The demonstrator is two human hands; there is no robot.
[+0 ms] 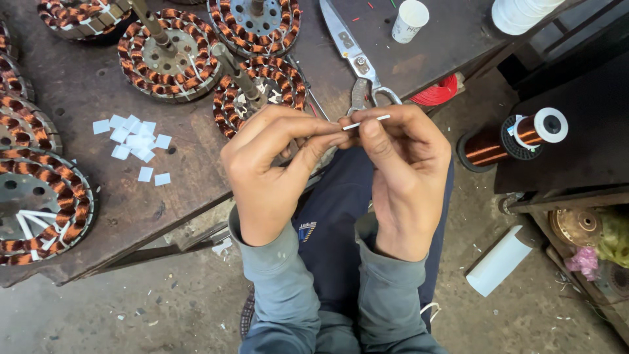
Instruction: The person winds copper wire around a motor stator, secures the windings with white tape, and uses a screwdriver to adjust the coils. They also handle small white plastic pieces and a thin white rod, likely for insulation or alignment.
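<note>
My left hand and my right hand meet in front of me, just below the table's edge. Between their fingertips they pinch a thin white sleeve tube, held nearly level. A fine wire seems to run into it, but it is too small to be sure. Right behind my hands lies a round stator wound with copper coils, with a metal shaft standing out of it. Large metal scissors lie on the table just beyond my right hand.
Several more copper-wound stators cover the dark worn table. Small white paper pieces lie scattered at left. A white cup stands at the back. A spool of copper wire and a white roll are at right.
</note>
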